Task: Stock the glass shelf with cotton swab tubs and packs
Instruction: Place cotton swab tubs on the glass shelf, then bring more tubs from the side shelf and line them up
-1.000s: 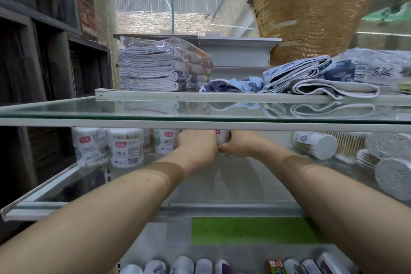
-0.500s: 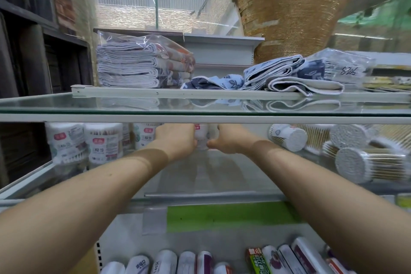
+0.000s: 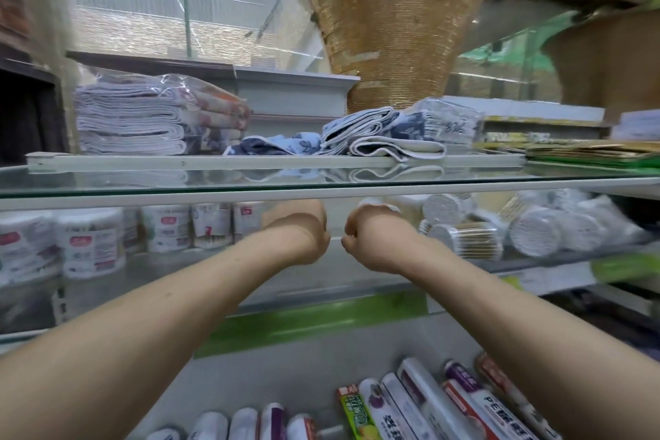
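Between upright tubs (image 3: 168,229) leftward and packs (image 3: 464,236) lying sideways rightward: my left grip (image 3: 303,229) nearest tubs, right grip (image 3: 368,236) nearest packs; fingers mostly hidden, I cannot tell if either holds anything.

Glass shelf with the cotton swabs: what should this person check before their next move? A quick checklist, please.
1. Free spot on the glass shelf between the arms: ok, bare glass shows.
2. Upright tubs on the left standing steady: ok, they stand in a row.
3. Lying packs on the right settled: not ok, they are heaped on their sides and might roll.
4. Left hand and right hand empty: cannot tell, the fingers are curled and their tips are hidden.
5. Headroom under the upper shelf: ok, both hands sit below its edge.
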{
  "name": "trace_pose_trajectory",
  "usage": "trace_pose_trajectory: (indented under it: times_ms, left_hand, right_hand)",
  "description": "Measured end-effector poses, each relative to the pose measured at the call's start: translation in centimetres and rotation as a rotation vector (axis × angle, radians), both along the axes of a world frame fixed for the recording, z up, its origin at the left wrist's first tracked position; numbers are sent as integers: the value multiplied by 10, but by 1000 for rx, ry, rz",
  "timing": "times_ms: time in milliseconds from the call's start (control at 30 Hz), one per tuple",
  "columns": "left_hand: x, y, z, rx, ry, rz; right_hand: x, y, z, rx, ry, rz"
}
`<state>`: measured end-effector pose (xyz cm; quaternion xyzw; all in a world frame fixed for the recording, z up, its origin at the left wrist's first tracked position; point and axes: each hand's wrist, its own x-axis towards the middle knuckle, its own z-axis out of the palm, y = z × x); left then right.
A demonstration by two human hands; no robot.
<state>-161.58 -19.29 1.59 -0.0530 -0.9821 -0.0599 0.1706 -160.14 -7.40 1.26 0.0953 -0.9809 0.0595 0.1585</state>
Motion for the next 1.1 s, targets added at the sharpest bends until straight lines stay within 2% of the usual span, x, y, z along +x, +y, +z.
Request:
trace_pose_trajectory:
  times_ms: [133, 333, 567, 867, 1100]
  left_hand:
    - [9, 22, 1, 3, -30, -84]
    - [20, 43, 0, 122, -11, -270]
    - [21, 53, 0, 173, -39, -320]
    - [21, 63, 0, 232, -115, -337]
    - [20, 69, -2, 265, -137, -329]
  right_hand:
    - [20, 27, -3, -26, 76, -34]
    - [45, 63, -1, -62, 152, -38]
    - [59, 117, 5, -117, 224, -89]
    - [45, 149, 0, -143, 23, -105]
    - [31, 152, -5, -191, 1, -80]
